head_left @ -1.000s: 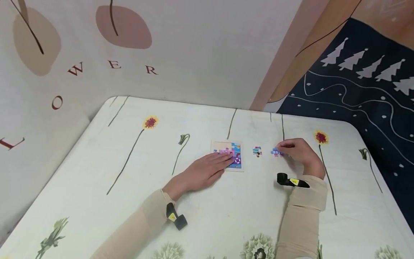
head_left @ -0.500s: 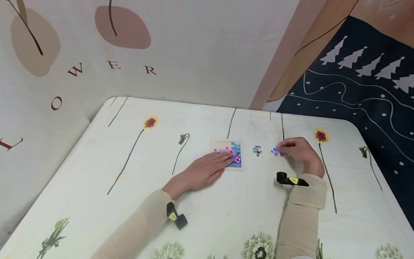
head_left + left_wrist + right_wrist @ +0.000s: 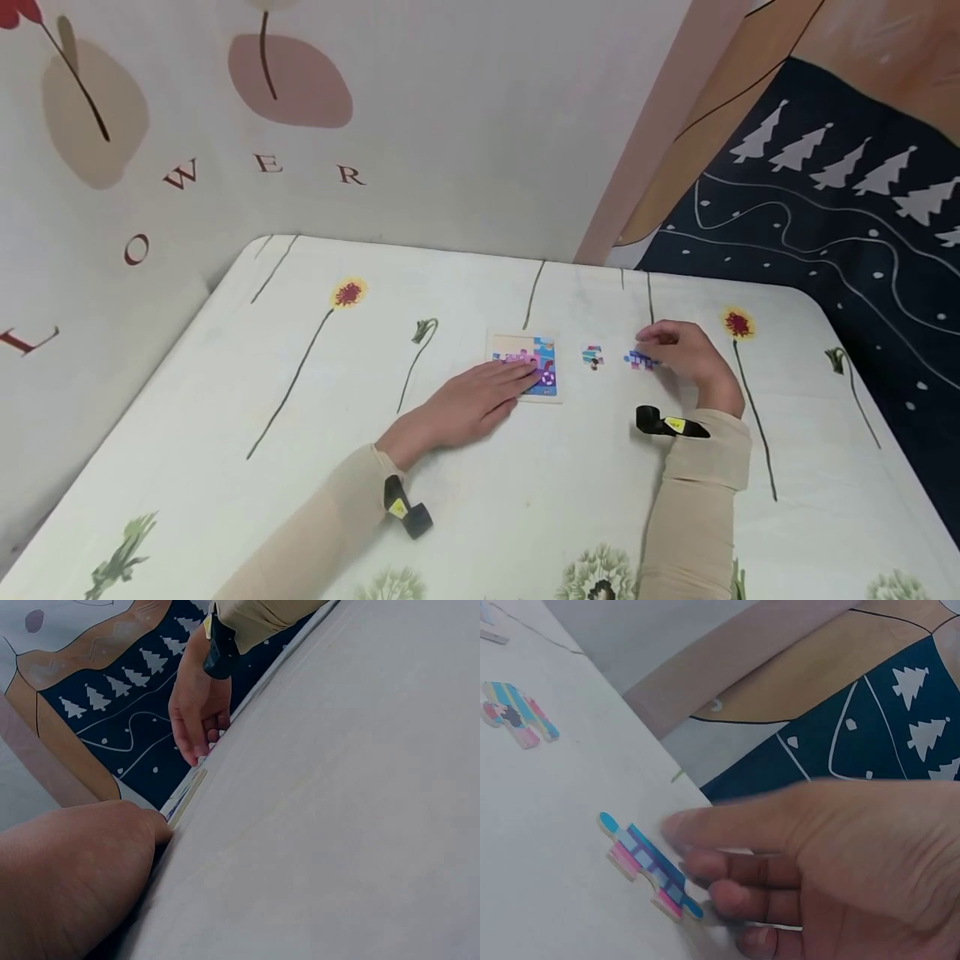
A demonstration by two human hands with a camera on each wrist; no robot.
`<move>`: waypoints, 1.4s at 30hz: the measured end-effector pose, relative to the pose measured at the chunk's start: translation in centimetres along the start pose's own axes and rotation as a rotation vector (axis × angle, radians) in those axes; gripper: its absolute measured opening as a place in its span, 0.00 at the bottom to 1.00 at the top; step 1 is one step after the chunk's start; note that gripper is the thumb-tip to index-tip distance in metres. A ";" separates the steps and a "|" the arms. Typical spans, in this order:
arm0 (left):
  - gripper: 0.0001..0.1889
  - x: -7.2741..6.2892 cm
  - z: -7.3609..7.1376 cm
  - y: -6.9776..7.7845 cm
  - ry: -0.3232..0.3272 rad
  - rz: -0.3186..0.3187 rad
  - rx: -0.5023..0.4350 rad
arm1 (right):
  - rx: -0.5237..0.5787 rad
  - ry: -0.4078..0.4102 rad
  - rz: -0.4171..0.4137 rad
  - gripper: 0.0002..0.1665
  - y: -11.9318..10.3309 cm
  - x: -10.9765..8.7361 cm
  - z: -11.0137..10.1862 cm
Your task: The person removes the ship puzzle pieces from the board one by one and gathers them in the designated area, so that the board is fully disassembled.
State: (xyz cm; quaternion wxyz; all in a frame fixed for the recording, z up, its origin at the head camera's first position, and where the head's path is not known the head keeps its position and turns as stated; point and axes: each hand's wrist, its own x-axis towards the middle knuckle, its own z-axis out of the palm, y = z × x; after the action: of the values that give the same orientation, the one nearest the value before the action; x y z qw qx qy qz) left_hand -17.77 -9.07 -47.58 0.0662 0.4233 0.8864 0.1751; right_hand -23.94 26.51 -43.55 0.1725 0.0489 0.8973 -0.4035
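Observation:
My left hand [image 3: 472,404] lies with extended fingers across a small framed jigsaw puzzle [image 3: 512,343], covering its lower left part. Pink, purple and blue pieces show around the fingers, and bare tan backing shows at the upper left. To the right, my right hand [image 3: 690,354] hovers at the edge of a loose blue, purple and pink jigsaw piece [image 3: 649,862]. That piece lies on the table, and the loosely bent fingers beside it hold nothing; one finger is blurred. Another jigsaw piece [image 3: 592,357], multicoloured, sits between the puzzle and my right hand.
A white cloth [image 3: 465,517] printed with flowers covers the table. A pale wall [image 3: 450,125] stands behind the far edge, and a dark panel with white trees [image 3: 810,225] is at the right. Each wrist carries a black camera.
My right fingers have lifted slightly off the blue and purple jigsaw piece, showing more of it. My left hand stays on the puzzle. The head view has tilted a little.

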 end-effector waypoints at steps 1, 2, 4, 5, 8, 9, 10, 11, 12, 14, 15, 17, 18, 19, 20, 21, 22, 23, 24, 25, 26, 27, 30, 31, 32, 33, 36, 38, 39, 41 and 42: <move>0.28 0.0 0.0 0.0 0.000 0.000 -0.002 | -0.008 0.010 -0.005 0.20 -0.2 0.0 0.1; 0.28 -0.1 0.1 0.0 0.000 0.001 -0.004 | -0.016 0.022 -0.011 0.20 -0.4 0.0 0.2; 0.28 -0.1 0.2 0.0 0.001 0.003 -0.005 | -0.026 0.047 -0.047 0.19 -1.1 -0.1 0.4; 0.28 -0.1 0.2 0.0 0.000 0.002 -0.004 | -0.032 0.051 -0.073 0.19 -1.5 0.0 0.5; 0.28 -0.1 0.1 0.0 -0.004 0.004 0.002 | -0.063 0.037 -0.159 0.16 -3.4 0.0 1.2; 0.28 0.0 0.0 0.0 -0.004 0.004 0.004 | -0.076 0.021 -0.188 0.16 -4.1 0.1 1.6; 0.28 0.0 0.0 0.0 -0.004 0.004 0.007 | -0.087 -0.001 -0.206 0.16 -4.9 0.2 2.1; 0.28 0.0 0.0 0.0 -0.006 0.005 0.012 | -0.100 -0.026 -0.230 0.15 -5.6 0.3 2.6; 0.28 0.0 0.0 0.0 -0.005 0.006 0.016 | -0.114 -0.048 -0.248 0.15 -6.3 0.4 3.1; 0.28 0.0 0.0 0.0 -0.005 0.007 0.020 | -0.122 -0.105 -0.280 0.14 -7.6 0.6 4.2; 0.28 0.0 0.0 -0.1 -0.005 0.007 0.020 | -0.117 -0.135 -0.295 0.14 -8.2 0.7 4.8; 0.28 0.0 0.0 -0.1 -0.002 0.007 0.018 | -0.105 -0.194 -0.329 0.13 -9.0 0.9 5.8; 0.28 0.0 0.0 -0.1 0.000 0.008 0.016 | -0.093 -0.224 -0.338 0.12 -9.3 0.9 6.2; 0.28 0.0 0.0 -0.1 0.003 0.010 0.015 | -0.083 -0.254 -0.348 0.12 -9.5 0.9 6.6; 0.27 0.0 0.0 -0.1 0.007 0.014 0.014 | -0.078 -0.277 -0.354 0.11 -9.7 1.0 6.9; 0.27 0.0 0.0 -0.1 0.010 0.017 0.012 | -0.074 -0.299 -0.364 0.11 -9.8 1.1 7.2; 0.27 -0.1 0.0 -0.1 0.014 0.020 0.011 | -0.076 -0.314 -0.369 0.11 -9.8 1.2 7.5; 0.27 -0.1 0.0 -0.1 0.017 0.024 0.010 | -0.079 -0.326 -0.377 0.11 -9.8 1.2 7.8; 0.27 -0.1 -0.1 0.0 0.017 0.025 0.009 | -0.084 -0.333 -0.385 0.11 -9.8 1.3 8.0; 0.27 -0.1 -0.1 0.0 0.017 0.026 0.010 | -0.091 -0.337 -0.388 0.10 -9.8 1.5 8.1; 0.27 -0.1 -0.1 -0.1 0.015 0.025 0.010 | -0.097 -0.339 -0.390 0.10 -9.8 1.6 8.2; 0.27 -0.1 -0.1 -0.1 0.013 0.024 0.010 | -0.103 -0.339 -0.388 0.10 -9.7 1.6 8.3; 0.27 0.0 -0.2 -0.1 0.008 0.022 0.015 | -0.114 -0.331 -0.373 0.11 -9.7 1.7 8.3; 0.27 0.1 -0.2 -0.1 0.007 0.022 0.018 | -0.118 -0.325 -0.365 0.11 -9.7 1.7 8.3; 0.27 0.1 -0.2 -0.1 0.006 0.022 0.020 | -0.124 -0.320 -0.359 0.12 -9.8 1.6 8.3; 0.27 0.1 -0.2 -0.1 0.006 0.022 0.021 | -0.128 -0.311 -0.352 0.12 -9.8 1.6 8.3; 0.27 0.1 -0.2 -0.2 0.005 0.023 0.019 | -0.149 -0.284 -0.342 0.14 -9.7 1.7 8.3; 0.27 0.0 -0.1 -0.2 0.004 0.023 0.017 | -0.164 -0.266 -0.332 0.15 -9.7 1.7 8.3; 0.27 0.0 -0.1 -0.2 0.005 0.024 0.015 | -0.169 -0.260 -0.326 0.16 -9.7 1.7 8.3; 0.27 0.0 -0.1 -0.2 0.006 0.024 0.014 | -0.174 -0.254 -0.318 0.16 -9.7 1.6 8.2; 0.27 0.0 0.0 -0.2 0.007 0.024 0.012 | -0.175 -0.254 -0.316 0.16 -9.7 1.6 8.2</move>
State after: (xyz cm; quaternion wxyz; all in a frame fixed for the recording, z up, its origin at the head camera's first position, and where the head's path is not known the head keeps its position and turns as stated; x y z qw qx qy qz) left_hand -17.95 -9.18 -47.62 0.0585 0.4337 0.8826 0.1718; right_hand -25.45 13.84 -42.33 0.2222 -0.1588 0.8965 -0.3490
